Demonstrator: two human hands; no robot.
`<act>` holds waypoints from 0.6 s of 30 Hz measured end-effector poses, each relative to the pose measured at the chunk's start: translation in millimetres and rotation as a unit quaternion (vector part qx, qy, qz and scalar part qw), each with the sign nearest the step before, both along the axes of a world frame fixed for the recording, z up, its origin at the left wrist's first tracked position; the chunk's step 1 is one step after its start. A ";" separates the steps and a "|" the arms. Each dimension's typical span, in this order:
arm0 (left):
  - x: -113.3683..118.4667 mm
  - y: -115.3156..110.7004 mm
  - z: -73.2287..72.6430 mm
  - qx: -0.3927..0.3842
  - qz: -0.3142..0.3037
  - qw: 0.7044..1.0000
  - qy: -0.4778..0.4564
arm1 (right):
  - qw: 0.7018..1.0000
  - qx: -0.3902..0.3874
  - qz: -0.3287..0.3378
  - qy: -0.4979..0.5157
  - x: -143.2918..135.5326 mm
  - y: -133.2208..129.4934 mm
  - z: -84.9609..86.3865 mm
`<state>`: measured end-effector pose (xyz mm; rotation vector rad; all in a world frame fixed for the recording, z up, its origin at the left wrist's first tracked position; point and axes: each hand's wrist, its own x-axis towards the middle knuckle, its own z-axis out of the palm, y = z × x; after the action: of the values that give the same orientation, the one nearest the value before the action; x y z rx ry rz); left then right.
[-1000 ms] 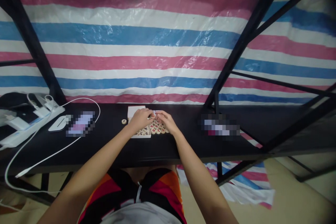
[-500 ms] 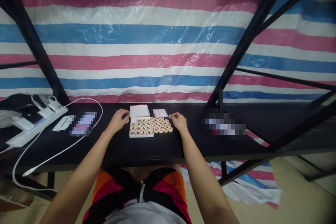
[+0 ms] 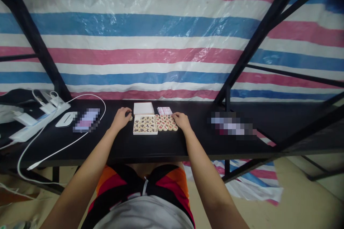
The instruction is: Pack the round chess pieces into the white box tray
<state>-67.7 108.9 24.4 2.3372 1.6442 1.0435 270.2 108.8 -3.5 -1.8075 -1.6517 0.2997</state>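
A white box (image 3: pixel 145 132) on the black table holds rows of round wooden pieces with black characters. Against its right side lie rows of similar pieces with red characters (image 3: pixel 165 127). My left hand (image 3: pixel 123 117) rests left of the box, fingers curled, with a round piece (image 3: pixel 130 118) at its fingertips. At the upper right corner of the red group, my right hand (image 3: pixel 181 120) has its fingers pressed together; whatever is in them is hidden. Behind the box lies its open lid (image 3: pixel 143 108), with printed paper cards (image 3: pixel 164 111) to the right.
A power strip (image 3: pixel 40 123) with plugs, a looping white cable (image 3: pixel 61 145), a white device (image 3: pixel 64 119) and a blurred phone (image 3: pixel 87 120) occupy the left. Another blurred object (image 3: pixel 228 124) lies at the right, near the black frame (image 3: pixel 242 59).
The view has tilted down slightly. My right hand has shifted a little left, onto the back right corner of the red pieces. My left hand stays beside the box.
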 end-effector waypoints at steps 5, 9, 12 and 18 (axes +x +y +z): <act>-1.5 -0.1 -1.2 -0.012 0.007 1.000 -0.001 | 1.000 0.007 0.019 0.010 -2.1 -0.1 2.5; -1.0 -1.2 -1.4 -0.020 0.004 1.000 -0.019 | 0.995 0.036 0.000 0.096 -6.7 2.0 3.7; -0.7 -1.7 -1.7 -0.034 0.008 0.999 -0.021 | 0.985 0.048 -0.004 0.168 -11.0 6.8 0.3; 0.4 -3.9 -1.4 -0.053 0.015 0.998 -0.018 | 0.956 0.058 0.033 0.285 -15.9 19.2 -12.3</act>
<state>-67.3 105.0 23.0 2.2221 1.6825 0.9721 254.2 128.1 -15.8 -1.4019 -1.2851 0.6697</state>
